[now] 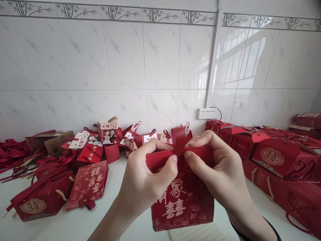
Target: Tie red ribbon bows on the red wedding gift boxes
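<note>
A red gift box with pale printed characters hangs upright between my two hands in the middle of the view. From its top edge stands a loop of red ribbon. My left hand pinches the top edge just left of the ribbon, thumb on the front face. My right hand pinches the same edge right of the ribbon, its thumb beside the ribbon's base. The fingers behind the edge are partly hidden.
On the white table, a red box with gold rope and a flat red box lie left. Small boxes line the back. Red boxes are stacked right. A notebook lies below. A power strip is against the wall.
</note>
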The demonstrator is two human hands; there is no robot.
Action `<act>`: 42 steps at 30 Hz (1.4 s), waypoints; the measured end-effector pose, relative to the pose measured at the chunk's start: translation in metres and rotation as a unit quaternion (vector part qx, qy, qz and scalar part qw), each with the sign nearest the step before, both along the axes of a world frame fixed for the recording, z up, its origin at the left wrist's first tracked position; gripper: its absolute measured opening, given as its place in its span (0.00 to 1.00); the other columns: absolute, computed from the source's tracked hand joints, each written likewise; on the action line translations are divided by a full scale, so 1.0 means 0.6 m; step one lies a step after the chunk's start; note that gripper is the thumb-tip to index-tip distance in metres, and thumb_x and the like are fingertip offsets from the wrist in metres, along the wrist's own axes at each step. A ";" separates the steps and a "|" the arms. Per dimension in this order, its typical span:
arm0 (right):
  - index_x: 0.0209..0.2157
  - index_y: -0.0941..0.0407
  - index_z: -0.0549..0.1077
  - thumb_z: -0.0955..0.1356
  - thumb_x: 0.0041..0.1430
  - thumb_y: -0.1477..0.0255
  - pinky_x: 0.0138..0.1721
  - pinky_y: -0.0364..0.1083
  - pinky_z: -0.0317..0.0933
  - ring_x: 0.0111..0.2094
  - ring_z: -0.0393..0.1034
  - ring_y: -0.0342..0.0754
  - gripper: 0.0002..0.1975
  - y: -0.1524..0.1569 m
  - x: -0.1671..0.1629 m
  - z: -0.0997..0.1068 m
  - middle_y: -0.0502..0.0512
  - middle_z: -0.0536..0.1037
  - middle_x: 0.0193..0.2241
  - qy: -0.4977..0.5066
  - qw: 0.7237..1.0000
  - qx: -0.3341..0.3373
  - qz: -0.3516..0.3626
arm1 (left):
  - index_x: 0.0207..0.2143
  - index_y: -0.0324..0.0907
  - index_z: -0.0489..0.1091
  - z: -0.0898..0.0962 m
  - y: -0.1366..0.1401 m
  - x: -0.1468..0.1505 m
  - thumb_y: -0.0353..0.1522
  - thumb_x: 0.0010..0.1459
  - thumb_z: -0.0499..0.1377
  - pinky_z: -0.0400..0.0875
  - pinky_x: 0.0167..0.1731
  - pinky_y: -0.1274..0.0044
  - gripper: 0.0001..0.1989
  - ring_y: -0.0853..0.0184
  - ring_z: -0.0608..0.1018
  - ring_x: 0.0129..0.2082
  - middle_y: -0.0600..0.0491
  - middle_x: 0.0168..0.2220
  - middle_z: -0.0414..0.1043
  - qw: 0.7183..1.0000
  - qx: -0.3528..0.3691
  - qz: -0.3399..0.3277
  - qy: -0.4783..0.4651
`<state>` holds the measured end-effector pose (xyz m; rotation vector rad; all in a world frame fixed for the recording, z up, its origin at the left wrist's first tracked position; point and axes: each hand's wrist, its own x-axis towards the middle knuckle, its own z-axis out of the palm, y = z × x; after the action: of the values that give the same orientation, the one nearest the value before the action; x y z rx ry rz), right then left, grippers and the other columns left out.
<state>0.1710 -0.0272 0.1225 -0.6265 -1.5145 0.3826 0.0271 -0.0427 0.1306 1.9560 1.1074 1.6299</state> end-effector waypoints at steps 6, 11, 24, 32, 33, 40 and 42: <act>0.25 0.54 0.65 0.68 0.50 0.74 0.18 0.39 0.62 0.23 0.66 0.42 0.06 -0.008 -0.005 -0.002 0.49 0.72 0.25 0.010 1.000 0.005 0.001 | 0.25 0.42 0.68 -0.001 0.002 -0.001 0.37 0.49 0.57 0.61 0.15 0.81 0.08 0.72 0.67 0.17 0.57 0.19 0.68 1.000 -0.018 -0.017 -0.020; 0.25 0.54 0.65 0.68 0.50 0.73 0.18 0.39 0.62 0.21 0.66 0.42 0.06 -0.005 -0.004 -0.004 0.50 0.73 0.24 0.025 0.999 -0.024 0.029 | 0.26 0.41 0.67 -0.003 0.011 -0.003 0.37 0.49 0.58 0.63 0.17 0.80 0.08 0.72 0.69 0.19 0.56 0.21 0.68 0.996 -0.043 -0.068 -0.049; 0.38 0.52 0.70 0.63 0.56 0.72 0.18 0.39 0.58 0.21 0.64 0.41 0.08 0.072 0.034 -0.001 0.50 0.72 0.26 0.124 0.987 -0.093 0.033 | 0.44 0.42 0.69 -0.004 0.069 -0.044 0.39 0.54 0.58 0.73 0.41 0.71 0.16 0.61 0.77 0.41 0.48 0.44 0.74 0.969 -0.155 -0.170 0.094; 0.35 0.55 0.73 0.64 0.58 0.69 0.31 0.43 0.63 0.35 0.69 0.46 0.07 0.072 0.030 0.002 0.53 0.75 0.37 -0.011 0.997 0.017 -0.075 | 0.43 0.40 0.70 -0.009 0.070 -0.034 0.40 0.53 0.60 0.74 0.36 0.74 0.18 0.60 0.78 0.38 0.47 0.42 0.75 0.973 -0.165 -0.160 0.035; 0.35 0.55 0.73 0.64 0.58 0.70 0.32 0.43 0.63 0.36 0.69 0.47 0.06 0.072 0.029 0.002 0.52 0.75 0.37 -0.023 0.995 0.025 -0.090 | 0.43 0.40 0.70 -0.010 0.070 -0.034 0.40 0.53 0.59 0.74 0.35 0.74 0.17 0.60 0.78 0.38 0.47 0.41 0.75 0.973 -0.166 -0.159 0.034; 0.32 0.55 0.70 0.63 0.58 0.71 0.27 0.42 0.59 0.29 0.66 0.44 0.05 0.070 0.031 0.003 0.51 0.73 0.30 -0.054 0.992 0.024 -0.108 | 0.44 0.42 0.68 -0.012 0.069 -0.036 0.37 0.53 0.60 0.74 0.37 0.75 0.15 0.61 0.77 0.41 0.49 0.44 0.74 0.971 -0.172 -0.160 0.049; 0.33 0.55 0.69 0.63 0.58 0.72 0.28 0.41 0.59 0.28 0.65 0.43 0.03 0.068 0.030 0.003 0.49 0.72 0.30 -0.053 0.992 0.041 -0.110 | 0.44 0.43 0.68 -0.012 0.067 -0.036 0.37 0.53 0.59 0.74 0.38 0.75 0.16 0.61 0.77 0.41 0.50 0.43 0.74 0.971 -0.165 -0.162 0.056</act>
<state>0.1893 0.0134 0.1243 -0.7503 -1.5358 0.1185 0.0054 -0.0023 0.1232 1.9026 0.9632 1.1019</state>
